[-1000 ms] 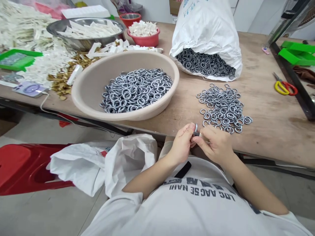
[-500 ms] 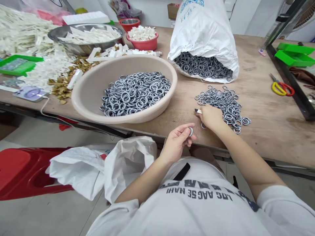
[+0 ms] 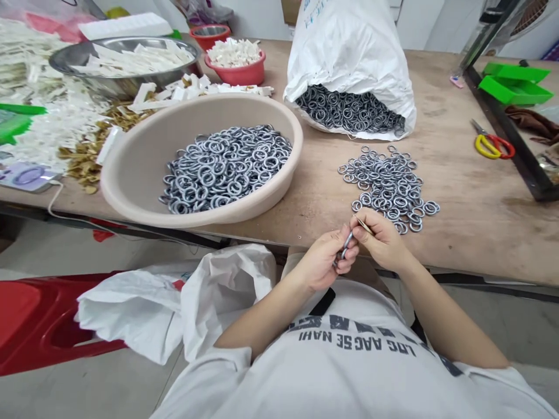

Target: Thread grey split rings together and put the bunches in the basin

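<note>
Close to the table's front edge, my two hands meet at the fingertips. Grey rings [image 3: 348,240] are pinched in my left hand [image 3: 325,261]; at least two show between its fingers and the rest of the grip is hidden. My right hand [image 3: 384,241] is closed around a small thin blade [image 3: 363,224], whose narrow end points toward the held rings. Just beyond the right hand lies a loose pile of grey rings [image 3: 384,180]. Left of the hands stands a wide beige basin [image 3: 126,186] partly filled with similar rings.
A white sack [image 3: 349,52] lies behind the pile, its mouth showing more rings. Scissors [image 3: 491,145] and green trays [image 3: 515,90] are at the right, near a dark metal frame [image 3: 506,122]. A steel bowl [image 3: 78,78], a red bowl [image 3: 244,75] and white strips occupy the left.
My right hand has come back from the ring pile toward my left hand, and their fingertips now meet at the rings. The camera view has shifted slightly.
</note>
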Action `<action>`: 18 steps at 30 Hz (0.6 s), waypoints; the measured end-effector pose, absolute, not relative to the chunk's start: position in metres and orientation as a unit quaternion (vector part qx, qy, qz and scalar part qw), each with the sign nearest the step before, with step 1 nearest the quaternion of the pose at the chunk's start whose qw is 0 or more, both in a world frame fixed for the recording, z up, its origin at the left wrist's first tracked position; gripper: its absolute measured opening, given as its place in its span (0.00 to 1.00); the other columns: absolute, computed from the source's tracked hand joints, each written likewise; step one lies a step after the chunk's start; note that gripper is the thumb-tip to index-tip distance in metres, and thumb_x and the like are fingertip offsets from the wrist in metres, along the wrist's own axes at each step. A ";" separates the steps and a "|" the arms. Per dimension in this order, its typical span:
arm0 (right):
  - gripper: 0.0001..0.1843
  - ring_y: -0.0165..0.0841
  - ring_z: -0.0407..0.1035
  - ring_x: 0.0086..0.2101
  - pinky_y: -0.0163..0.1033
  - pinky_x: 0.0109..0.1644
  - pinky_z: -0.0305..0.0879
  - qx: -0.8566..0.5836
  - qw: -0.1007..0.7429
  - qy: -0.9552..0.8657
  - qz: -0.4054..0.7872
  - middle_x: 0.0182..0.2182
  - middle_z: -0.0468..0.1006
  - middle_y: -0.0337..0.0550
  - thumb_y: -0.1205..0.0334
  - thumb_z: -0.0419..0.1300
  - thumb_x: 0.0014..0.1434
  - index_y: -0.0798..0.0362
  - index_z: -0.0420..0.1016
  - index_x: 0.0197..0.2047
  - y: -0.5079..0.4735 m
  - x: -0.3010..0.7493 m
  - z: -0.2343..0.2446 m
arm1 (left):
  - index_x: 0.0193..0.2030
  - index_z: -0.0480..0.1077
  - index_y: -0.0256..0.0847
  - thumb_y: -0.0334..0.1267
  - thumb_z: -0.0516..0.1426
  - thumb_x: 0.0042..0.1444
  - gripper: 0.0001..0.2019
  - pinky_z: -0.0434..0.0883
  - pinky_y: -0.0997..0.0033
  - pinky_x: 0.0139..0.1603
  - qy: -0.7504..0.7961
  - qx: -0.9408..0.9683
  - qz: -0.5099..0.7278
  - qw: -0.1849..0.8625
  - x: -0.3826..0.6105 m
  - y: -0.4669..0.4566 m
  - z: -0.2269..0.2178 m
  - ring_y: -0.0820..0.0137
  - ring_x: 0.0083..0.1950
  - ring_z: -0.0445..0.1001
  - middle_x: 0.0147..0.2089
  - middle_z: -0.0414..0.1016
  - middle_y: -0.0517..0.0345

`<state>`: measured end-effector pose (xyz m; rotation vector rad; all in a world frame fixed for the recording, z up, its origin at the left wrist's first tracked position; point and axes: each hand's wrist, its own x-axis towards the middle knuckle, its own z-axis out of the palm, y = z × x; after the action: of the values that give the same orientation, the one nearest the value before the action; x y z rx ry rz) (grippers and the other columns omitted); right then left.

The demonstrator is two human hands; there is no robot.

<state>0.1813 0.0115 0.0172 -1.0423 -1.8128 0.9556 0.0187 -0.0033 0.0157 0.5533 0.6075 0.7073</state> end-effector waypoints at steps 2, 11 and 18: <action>0.13 0.32 0.65 0.34 0.39 0.40 0.61 -0.421 0.416 -0.715 0.373 0.33 0.69 0.38 0.48 0.62 0.63 0.50 0.73 0.39 0.011 0.179 0.017 | 0.31 0.62 0.39 0.57 0.62 0.55 0.23 0.46 0.81 0.19 0.318 0.288 0.385 0.817 0.020 -0.005 0.014 0.83 0.19 0.50 0.22 0.57 0.68; 0.15 0.31 0.63 0.30 0.38 0.36 0.56 -0.465 0.383 -0.767 0.219 0.29 0.69 0.39 0.51 0.54 0.69 0.51 0.70 0.35 -0.004 0.164 0.018 | 0.27 0.57 0.40 0.59 0.60 0.57 0.25 0.46 0.80 0.18 0.363 0.267 0.492 0.745 0.017 -0.006 0.012 0.83 0.17 0.48 0.19 0.53 0.70; 0.18 0.30 0.63 0.28 0.37 0.32 0.51 -0.473 0.309 -0.817 0.112 0.26 0.68 0.39 0.51 0.54 0.69 0.51 0.68 0.30 -0.018 0.160 0.019 | 0.28 0.59 0.40 0.59 0.63 0.53 0.26 0.47 0.81 0.18 0.378 0.246 0.496 0.742 0.019 -0.007 0.014 0.83 0.17 0.49 0.19 0.54 0.71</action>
<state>0.1598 -0.0176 0.0191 -1.2511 -2.1608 0.2959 0.0194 -0.0069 0.0144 0.5399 0.8278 1.0866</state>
